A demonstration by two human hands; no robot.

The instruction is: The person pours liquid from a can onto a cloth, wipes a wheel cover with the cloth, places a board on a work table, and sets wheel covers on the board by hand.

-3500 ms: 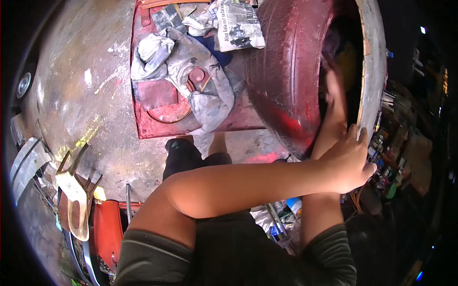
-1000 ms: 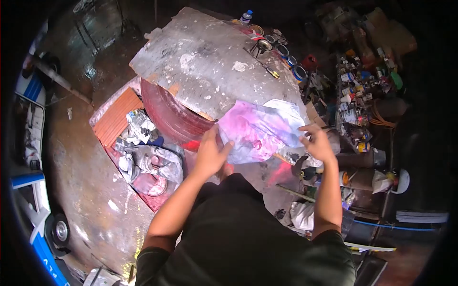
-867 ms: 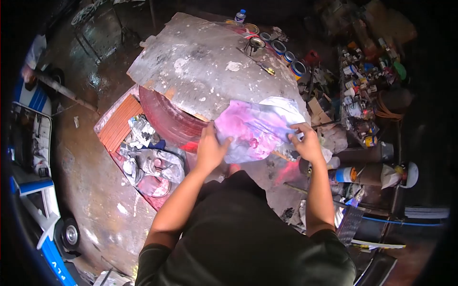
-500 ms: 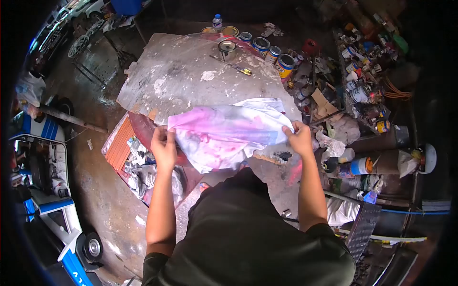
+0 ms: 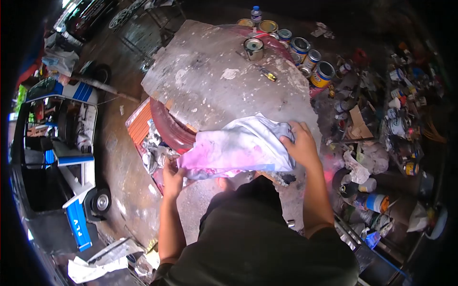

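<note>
A white cloth with pink stains [image 5: 229, 150] is stretched between my two hands, over the near edge of a paint-spotted board [image 5: 205, 81]. My left hand [image 5: 172, 176] pinches its lower left corner. The right end is gripped by my right hand [image 5: 301, 145], thumb on top and fingers around the far side. Folds run along the cloth's upper right part. Beneath the board, at the left, the reddish curved side of a round support [image 5: 167, 126] shows.
On the board lie an open can [image 5: 253, 46] and a yellow-handled tool [image 5: 268, 73]. Paint cans [image 5: 322, 74] and a bottle [image 5: 256, 14] line its far side. Containers and rags [image 5: 362, 162] crowd the right. A blue-and-white vehicle [image 5: 76, 190] stands left.
The earliest frame shows no cloth in my hands. Since half a second ago, the cloth's left end has dropped lower and its right end has bunched up in my right hand. The view has shifted.
</note>
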